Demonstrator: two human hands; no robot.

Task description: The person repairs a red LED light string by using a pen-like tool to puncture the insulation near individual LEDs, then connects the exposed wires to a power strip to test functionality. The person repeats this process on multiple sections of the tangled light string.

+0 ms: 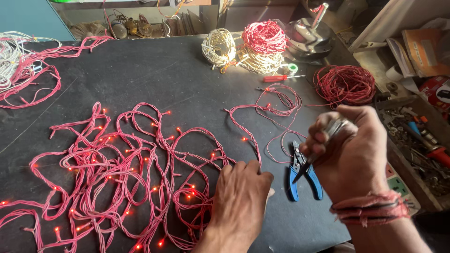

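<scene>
Risk lies low in the frame's centre, where your left hand presses flat on the lit pink light string while your right hand, gripping a small metal tool, could snag its thin wire.

- Counter: dark, matte top, fills most of the view.
- Pink light string: loose tangle over front-left of counter, many small red bulbs lit; one strand runs right twd the pliers.
- Blue-handled pliers: flat on counter, front right, just beside that strand.
- Pink & white wire bundle: far left edge, unlit.
- White wire coil & red-white coil: back of counter, touching, w/ a pale coil under them.
- Red-handled screwdriver: just in front of coils.
- Red wire coil: back right, near the edge.
</scene>
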